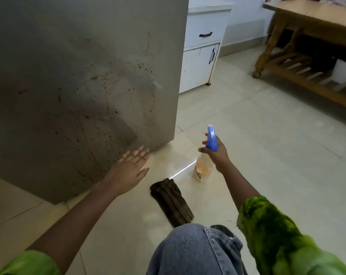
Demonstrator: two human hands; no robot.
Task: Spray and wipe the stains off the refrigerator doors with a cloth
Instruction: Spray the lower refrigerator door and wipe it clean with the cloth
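The grey refrigerator door (pixel 74 80) fills the left of the view, spattered with orange-brown stains and streaks. My left hand (pixel 128 169) is flat and empty, fingers spread, near the door's lower right corner. A clear spray bottle (pixel 204 165) with a blue trigger head and orange liquid hangs just above the floor, to the right of the door, with my right hand (pixel 217 153) shut on its neck. A dark brown folded cloth (pixel 172 201) lies on the floor between my hands, in front of my knee.
A white cabinet (pixel 201 44) with a drawer and dark handles stands right behind the refrigerator. A wooden table (pixel 311 20) with a slatted lower shelf is at the far right. Pale floor tiles (pixel 267 135) stretch between them. My denim-clad knee (pixel 194 251) is at the bottom.
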